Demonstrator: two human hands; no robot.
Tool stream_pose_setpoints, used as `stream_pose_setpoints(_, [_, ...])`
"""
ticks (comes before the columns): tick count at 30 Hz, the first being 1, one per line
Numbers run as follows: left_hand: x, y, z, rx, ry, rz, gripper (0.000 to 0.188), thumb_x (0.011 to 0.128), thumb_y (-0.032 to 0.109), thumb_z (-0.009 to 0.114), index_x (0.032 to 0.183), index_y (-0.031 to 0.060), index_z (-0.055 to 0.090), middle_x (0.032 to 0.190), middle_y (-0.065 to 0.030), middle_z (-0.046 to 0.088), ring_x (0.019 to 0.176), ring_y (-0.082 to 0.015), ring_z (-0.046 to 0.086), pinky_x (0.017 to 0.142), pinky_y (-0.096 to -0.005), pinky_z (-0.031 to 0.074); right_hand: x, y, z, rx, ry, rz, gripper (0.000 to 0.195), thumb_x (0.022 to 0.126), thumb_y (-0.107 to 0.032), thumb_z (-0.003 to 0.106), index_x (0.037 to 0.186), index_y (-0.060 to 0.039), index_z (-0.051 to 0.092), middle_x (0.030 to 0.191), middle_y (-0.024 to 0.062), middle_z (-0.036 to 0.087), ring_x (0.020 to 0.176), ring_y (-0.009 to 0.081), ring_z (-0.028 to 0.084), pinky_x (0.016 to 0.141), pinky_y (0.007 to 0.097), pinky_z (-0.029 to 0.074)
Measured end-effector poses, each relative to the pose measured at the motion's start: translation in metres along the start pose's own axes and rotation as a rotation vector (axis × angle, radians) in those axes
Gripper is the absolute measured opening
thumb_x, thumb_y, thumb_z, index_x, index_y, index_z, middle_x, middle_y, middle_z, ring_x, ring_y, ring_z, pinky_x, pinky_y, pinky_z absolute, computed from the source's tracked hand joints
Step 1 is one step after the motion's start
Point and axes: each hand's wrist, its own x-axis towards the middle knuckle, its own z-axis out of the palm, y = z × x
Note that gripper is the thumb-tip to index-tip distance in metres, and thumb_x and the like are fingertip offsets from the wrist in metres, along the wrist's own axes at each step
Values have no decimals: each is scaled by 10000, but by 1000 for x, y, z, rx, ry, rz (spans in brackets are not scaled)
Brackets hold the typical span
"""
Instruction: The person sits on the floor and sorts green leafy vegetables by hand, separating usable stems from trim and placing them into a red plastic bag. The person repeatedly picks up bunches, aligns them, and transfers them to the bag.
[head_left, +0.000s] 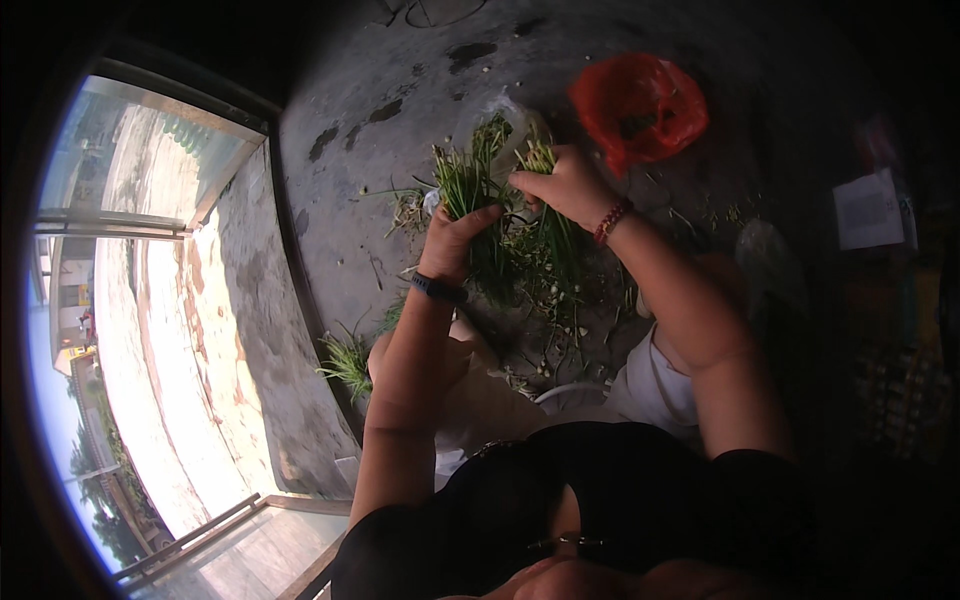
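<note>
My left hand (448, 244) grips a thick bunch of green chive-like stalks (466, 184), its pale cut ends pointing away from me. Just to the right, my right hand (566, 184) is closed around a smaller bunch of the same stalks (536, 156), whose leaves hang down below the fist. Behind both hands lies a clear plastic bag (517, 112) with more greens (493, 133) at its mouth. Loose leaves and trimmings (555, 292) litter the concrete floor under my hands and between my legs.
A red plastic bag (664, 139) stands open at the far right with some greens inside. By my left knee lies another green bunch (349, 360). The door frame (289, 225) runs along the left. A white box (870, 210) is on the right, and a pale curved rim (574, 388) shows beneath me.
</note>
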Motion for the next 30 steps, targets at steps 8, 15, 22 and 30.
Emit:
stream_pose_setpoints(8, [-2, 5, 1, 34, 22, 57, 236, 766, -9, 671, 978, 72, 604, 871, 9, 635, 767, -106, 594, 708, -257, 471, 8, 4, -16, 153, 53, -22, 120, 820, -95, 610, 723, -28, 584, 624, 15, 573, 549, 107, 562, 513, 280, 462])
stream_pose_setpoints(15, [0, 0, -10, 73, 0, 81, 237, 757, 35, 694, 979, 56, 615, 855, -8, 644, 735, -118, 607, 665, -256, 494, 20, -7, -66, 254, 441, -90, 245, 819, -167, 627, 620, -35, 574, 576, 16, 569, 517, 119, 548, 504, 272, 430])
stream_pose_setpoints(22, [0, 0, -11, 52, 8, 61, 223, 762, 34, 689, 973, 56, 621, 854, -12, 646, 739, -117, 608, 668, -255, 493, 6, 5, -45, 55, 95, 41, 187, 835, -174, 675, 740, -31, 601, 601, 2, 563, 532, 97, 536, 519, 266, 446])
stream_pose_setpoints(30, [1, -7, 7, 137, -72, 46, 199, 774, 27, 671, 965, 48, 622, 851, -13, 646, 736, -115, 599, 668, -262, 481, -8, 15, 0, 286, -93, 149, 91, 830, -102, 654, 805, -22, 619, 665, 18, 590, 575, 112, 559, 542, 265, 462])
